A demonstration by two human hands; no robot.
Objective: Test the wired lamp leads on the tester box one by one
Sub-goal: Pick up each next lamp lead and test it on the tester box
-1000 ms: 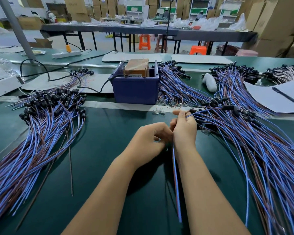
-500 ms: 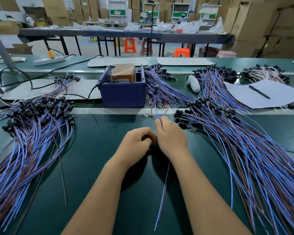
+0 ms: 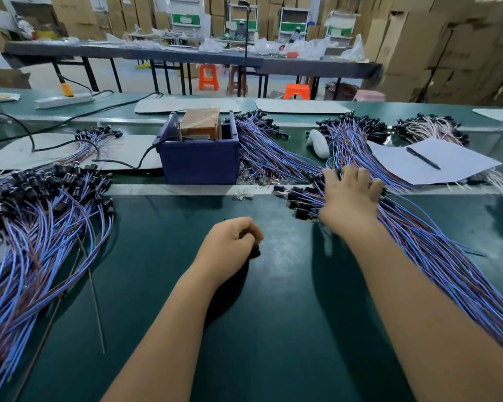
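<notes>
The blue tester box stands at the middle of the green bench, with a brown unit inside it. Piles of blue and brown wired lamp leads with black sockets lie to the left, to the right and behind the box. My right hand, blurred, has its fingers spread on the socket ends of the right pile. My left hand rests curled on the bench in front of the box, pinching a small black piece at its fingertips.
A sheet of paper with a pen lies at the right beside a white object. Small clear bulbs lie on the metal strip by the box. A thin loose rod lies near the left pile. A black cable runs to the box.
My hands were together in front of the box holding one lead. My right hand has since moved right onto the right pile, and that lead is gone from between my arms.
</notes>
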